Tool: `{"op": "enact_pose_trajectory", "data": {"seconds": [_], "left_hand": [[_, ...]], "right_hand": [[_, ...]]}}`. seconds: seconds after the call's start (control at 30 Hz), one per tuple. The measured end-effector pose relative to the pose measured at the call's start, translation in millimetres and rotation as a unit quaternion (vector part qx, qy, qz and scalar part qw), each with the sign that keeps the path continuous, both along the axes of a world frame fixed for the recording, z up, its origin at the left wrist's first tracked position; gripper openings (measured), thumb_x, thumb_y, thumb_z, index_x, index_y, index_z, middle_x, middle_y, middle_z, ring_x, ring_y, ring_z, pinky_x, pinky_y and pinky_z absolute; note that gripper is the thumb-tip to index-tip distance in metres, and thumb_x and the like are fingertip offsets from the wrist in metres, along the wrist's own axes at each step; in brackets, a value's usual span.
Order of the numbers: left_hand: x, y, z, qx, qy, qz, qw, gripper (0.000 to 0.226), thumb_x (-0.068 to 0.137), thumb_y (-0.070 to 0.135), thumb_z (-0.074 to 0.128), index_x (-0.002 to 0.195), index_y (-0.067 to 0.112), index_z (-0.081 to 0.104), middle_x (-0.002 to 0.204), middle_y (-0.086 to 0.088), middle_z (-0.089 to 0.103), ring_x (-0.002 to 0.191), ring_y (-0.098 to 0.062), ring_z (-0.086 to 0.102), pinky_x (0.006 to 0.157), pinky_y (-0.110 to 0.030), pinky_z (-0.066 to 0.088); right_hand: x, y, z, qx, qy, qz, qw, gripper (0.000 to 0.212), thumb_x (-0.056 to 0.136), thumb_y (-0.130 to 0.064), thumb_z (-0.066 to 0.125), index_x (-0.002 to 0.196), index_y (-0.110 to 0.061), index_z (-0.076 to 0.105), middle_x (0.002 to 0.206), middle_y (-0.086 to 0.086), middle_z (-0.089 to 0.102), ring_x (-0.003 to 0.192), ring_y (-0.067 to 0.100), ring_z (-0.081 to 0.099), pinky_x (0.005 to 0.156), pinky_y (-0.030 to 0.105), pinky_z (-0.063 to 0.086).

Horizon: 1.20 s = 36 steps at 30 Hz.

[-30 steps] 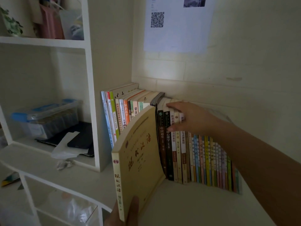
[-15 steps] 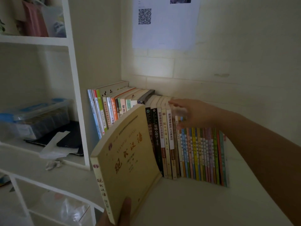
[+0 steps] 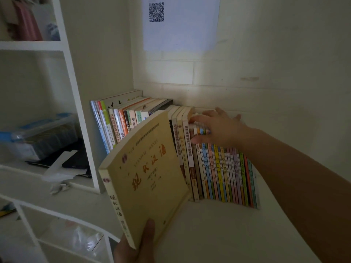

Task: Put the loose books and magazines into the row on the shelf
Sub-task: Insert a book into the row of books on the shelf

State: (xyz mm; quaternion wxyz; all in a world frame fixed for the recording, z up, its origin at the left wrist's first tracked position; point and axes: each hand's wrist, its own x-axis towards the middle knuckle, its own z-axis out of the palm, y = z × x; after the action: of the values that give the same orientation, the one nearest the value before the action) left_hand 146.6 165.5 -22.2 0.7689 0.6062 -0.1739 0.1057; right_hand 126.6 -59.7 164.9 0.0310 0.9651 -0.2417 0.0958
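The white shelf (image 3: pixel 218 230) carries a row of books (image 3: pixel 218 168) that stands against the pale wall (image 3: pixel 266 54), and everything else is placed from that row. Left of the row rises the white shelving unit (image 3: pixel 79 114), its upright just beside the row's first spines. Above the row a sheet of paper with a QR code (image 3: pixel 180 23) is stuck to the wall. In the cubby left of the row sits a clear storage box with a blue lid (image 3: pixel 38 137), and in front of that box lie a dark flat object (image 3: pixel 76 160) and some crumpled white paper (image 3: pixel 58 171).

In front of the row, leaning into its middle, is the yellow book (image 3: pixel 146 179), a thick paperback with red characters on the cover. Its far edge reaches in among the row's taller spines while its near end hangs out over the shelf's front edge. The left hand (image 3: pixel 136 245) grasps that near end from below, thumb pressed on the cover. The right hand (image 3: pixel 218 128) lies on top of the row just right of the yellow book, thumb and fingers pinching the tops of a few thin coloured spines; the forearm crosses over the row's right end.
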Motion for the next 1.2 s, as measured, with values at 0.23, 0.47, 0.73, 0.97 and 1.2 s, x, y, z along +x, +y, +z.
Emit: {"op": "enact_pose_trajectory", "data": {"seconds": [0.23,0.47,0.73,0.97,1.2], "left_hand": [[-7,-3,4,0.038,0.057,0.021,0.997,0.017,0.065,0.028,0.079,0.078,0.028,0.069,0.076,0.000,0.071,0.078,-0.024,0.063,0.068,-0.024,0.045],[-12,-7,13,0.072,0.071,0.008,0.995,0.011,0.075,0.013,0.072,0.078,0.020,0.065,0.057,0.019,0.065,0.073,-0.008,0.059,0.055,-0.015,0.042],[-14,-10,37,0.042,0.088,0.002,0.995,0.007,0.078,0.010,0.069,0.082,0.015,0.065,0.069,0.021,0.058,0.071,-0.012,0.055,0.062,-0.025,0.039],[-31,-17,55,-0.007,0.046,0.003,0.999,0.020,0.069,0.021,0.080,0.075,0.020,0.061,0.053,0.020,0.063,0.065,0.004,0.054,0.051,-0.002,0.041],[-38,-39,98,-0.021,-0.058,0.033,0.998,0.016,0.079,0.027,0.070,0.074,0.029,0.056,0.057,0.017,0.059,0.059,0.016,0.055,0.051,-0.003,0.041]], "right_hand": [[-1,-1,-4,-0.008,0.025,-0.055,0.998,0.075,0.074,-0.079,0.037,0.140,-0.056,0.009,0.158,0.004,0.005,0.142,0.041,0.004,0.103,0.074,0.010],[-1,-3,-11,-0.001,-0.022,-0.057,0.998,0.075,0.073,-0.080,0.036,0.140,-0.053,0.017,0.153,0.007,0.026,0.136,0.037,0.028,0.104,0.061,0.027],[-38,-16,-6,-0.028,-0.021,-0.070,0.997,0.073,0.076,-0.078,0.036,0.141,-0.050,0.018,0.152,0.002,0.027,0.135,0.031,0.029,0.103,0.056,0.032],[-47,-16,-8,-0.036,-0.029,-0.094,0.995,0.080,0.068,-0.086,0.026,0.140,-0.049,0.021,0.150,0.001,0.031,0.133,0.032,0.033,0.100,0.056,0.034],[-56,-18,-7,-0.037,-0.024,-0.096,0.994,0.070,0.077,-0.078,0.031,0.140,-0.048,0.021,0.149,0.001,0.032,0.133,0.030,0.033,0.101,0.057,0.032]]}}
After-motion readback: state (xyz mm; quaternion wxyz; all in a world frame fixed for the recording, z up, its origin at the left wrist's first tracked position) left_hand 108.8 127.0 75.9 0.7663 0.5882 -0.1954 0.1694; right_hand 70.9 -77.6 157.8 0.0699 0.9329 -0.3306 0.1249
